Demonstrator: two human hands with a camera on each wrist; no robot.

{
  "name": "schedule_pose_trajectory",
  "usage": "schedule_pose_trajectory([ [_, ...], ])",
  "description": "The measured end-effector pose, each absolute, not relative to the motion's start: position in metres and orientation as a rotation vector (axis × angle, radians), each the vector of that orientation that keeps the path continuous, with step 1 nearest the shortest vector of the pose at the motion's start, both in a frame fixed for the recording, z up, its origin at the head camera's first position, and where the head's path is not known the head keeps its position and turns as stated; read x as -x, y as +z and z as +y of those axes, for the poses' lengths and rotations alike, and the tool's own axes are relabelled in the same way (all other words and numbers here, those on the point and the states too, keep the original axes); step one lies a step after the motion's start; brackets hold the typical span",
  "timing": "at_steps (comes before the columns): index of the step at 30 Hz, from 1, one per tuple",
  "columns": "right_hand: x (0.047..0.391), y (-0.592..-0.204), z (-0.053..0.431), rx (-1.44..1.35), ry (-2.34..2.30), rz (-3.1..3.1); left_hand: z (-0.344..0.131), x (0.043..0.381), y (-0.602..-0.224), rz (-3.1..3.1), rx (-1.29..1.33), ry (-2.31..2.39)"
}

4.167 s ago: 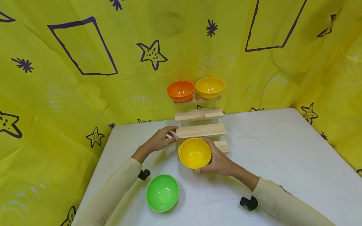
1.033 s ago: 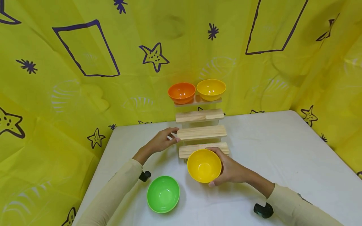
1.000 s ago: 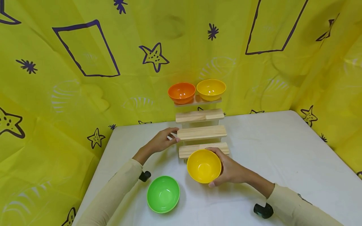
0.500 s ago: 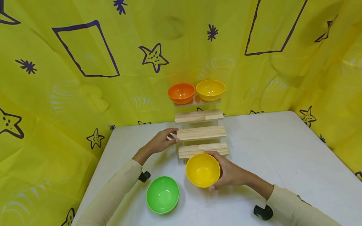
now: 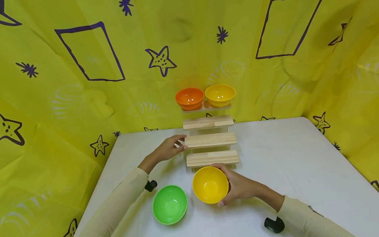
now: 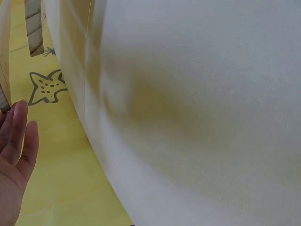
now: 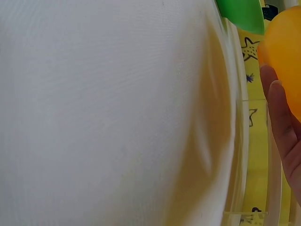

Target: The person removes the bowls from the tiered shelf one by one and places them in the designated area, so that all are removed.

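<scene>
My right hand (image 5: pixel 239 187) grips a yellow bowl (image 5: pixel 210 185) by its right side, thumb near the front and fingers round the back. The bowl is in front of the lowest step of a tiered wooden stand (image 5: pixel 212 158). In the right wrist view the bowl (image 7: pixel 288 52) shows at the right edge, fingers against its outside. My left hand (image 5: pixel 167 148) touches the left end of the stand's second step from the bottom with thumb and fingertips. The left wrist view shows its fingers (image 6: pixel 18 127) fairly straight. A green bowl (image 5: pixel 170 204) sits left of the held bowl.
On the stand's top step are an orange bowl (image 5: pixel 189 98) and another yellow bowl (image 5: pixel 220 95), side by side. The stand is at the back of a white-covered table (image 5: pixel 284 158), before a yellow patterned curtain (image 5: pixel 133 59).
The right hand has brought the yellow bowl from over the stand's lowest step toward the person, baring that step. The left hand stays at the stand; the other bowls have not moved.
</scene>
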State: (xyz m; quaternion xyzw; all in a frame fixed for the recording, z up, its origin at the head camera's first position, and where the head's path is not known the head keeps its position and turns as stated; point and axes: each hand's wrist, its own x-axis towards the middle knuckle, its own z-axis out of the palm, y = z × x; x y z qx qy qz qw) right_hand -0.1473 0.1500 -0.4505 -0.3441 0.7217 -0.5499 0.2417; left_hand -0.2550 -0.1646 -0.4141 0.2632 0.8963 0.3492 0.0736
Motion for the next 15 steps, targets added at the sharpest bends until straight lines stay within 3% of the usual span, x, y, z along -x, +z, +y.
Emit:
schedule_pose_trajectory([
  [15,0.1438,-0.455,0.1459,0.952,-1.432,1.938,-0.1654,0.2563,-0.4148,2.687,-0.811,1.055],
])
